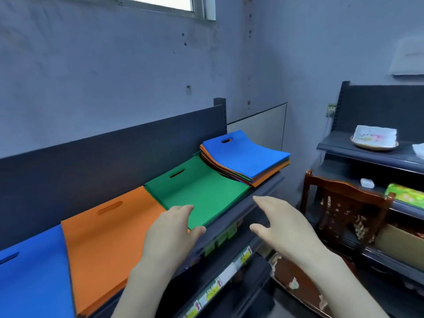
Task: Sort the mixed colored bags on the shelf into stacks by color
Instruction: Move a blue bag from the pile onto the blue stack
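Note:
Flat bags with cut-out handles lie along a dark grey shelf (pixel 263 187). From left to right there is a blue stack (pixel 29 278), an orange stack (pixel 107 235) and a green stack (pixel 202 193). At the shelf's right end sits a mixed pile (pixel 247 160) with a blue bag on top and orange, green and other colours beneath. My left hand (pixel 174 232) hovers with relaxed fingers over the near edge of the orange and green stacks. My right hand (pixel 282 223) is spread and holds nothing, in front of the shelf edge, below the mixed pile.
The shelf has a dark back panel (pixel 114 152) and price tags (pixel 220 239) on its front lip. A wooden chair (pixel 344 210) stands to the right. Behind it a second shelf unit (pixel 367 154) carries a plate with a cloth (pixel 374 138).

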The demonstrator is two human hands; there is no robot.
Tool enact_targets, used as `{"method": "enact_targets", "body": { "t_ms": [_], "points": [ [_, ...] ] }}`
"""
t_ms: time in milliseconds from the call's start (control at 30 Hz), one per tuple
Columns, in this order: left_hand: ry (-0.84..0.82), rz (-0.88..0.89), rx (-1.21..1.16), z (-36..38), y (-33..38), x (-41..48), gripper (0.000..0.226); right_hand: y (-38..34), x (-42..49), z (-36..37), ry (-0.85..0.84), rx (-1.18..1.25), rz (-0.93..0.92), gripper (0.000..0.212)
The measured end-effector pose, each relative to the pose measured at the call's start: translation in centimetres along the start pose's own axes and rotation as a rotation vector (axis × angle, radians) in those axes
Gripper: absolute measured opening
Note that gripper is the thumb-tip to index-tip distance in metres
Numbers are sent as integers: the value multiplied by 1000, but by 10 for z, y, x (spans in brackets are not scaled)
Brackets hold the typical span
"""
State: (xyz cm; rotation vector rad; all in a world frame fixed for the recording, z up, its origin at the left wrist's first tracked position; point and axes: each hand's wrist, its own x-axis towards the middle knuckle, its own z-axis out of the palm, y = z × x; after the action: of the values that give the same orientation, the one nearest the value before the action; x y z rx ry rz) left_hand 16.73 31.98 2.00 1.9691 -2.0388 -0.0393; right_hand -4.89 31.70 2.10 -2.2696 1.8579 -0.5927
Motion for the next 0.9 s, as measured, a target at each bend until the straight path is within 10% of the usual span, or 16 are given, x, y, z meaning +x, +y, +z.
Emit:
{"method": "enact_targets", "body": {
  "t_ms": [900],
  "points": [
    [-36, -78, -150, 112, 72, 260, 46, 137, 269, 27, -91, 6, -97, 63]
  ]
}}
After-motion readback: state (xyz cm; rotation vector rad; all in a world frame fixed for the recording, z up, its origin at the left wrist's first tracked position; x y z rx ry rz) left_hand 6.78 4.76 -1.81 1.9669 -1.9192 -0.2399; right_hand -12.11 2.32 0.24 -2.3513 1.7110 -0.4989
